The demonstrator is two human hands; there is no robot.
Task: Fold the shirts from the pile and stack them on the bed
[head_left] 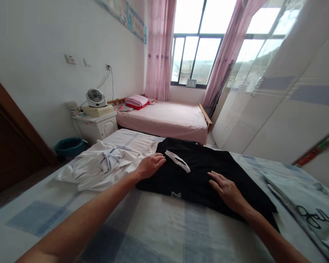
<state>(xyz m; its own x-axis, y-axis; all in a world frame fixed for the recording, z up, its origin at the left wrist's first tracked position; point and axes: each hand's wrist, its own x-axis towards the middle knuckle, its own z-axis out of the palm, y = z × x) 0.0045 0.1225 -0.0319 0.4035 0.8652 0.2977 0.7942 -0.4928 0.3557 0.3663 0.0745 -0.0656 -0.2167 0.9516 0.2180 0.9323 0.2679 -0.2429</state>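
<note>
A black garment [197,190] lies spread on the bed, with a small white print near its front edge. On top of it shows a narrow white band [177,160], with a slit-like dark gap in it. My left hand [152,164] rests at the garment's left side, fingers stretched toward the band but apart from it. Over the right half, my right hand [227,190] lies with its fingers extended and somewhat spread, touching the black cloth. Left of my left hand is a crumpled white garment [90,171] with a blue-striped bow [110,159].
Folded pale clothes [304,197] with dark lettering lie at the right on the checked bedsheet [153,226]. Beyond stands a second bed [170,117] with pink bedding. A nightstand [95,126] carrying a fan [95,97], a teal bin [70,146] and a glossy wardrobe [268,109] flank the beds.
</note>
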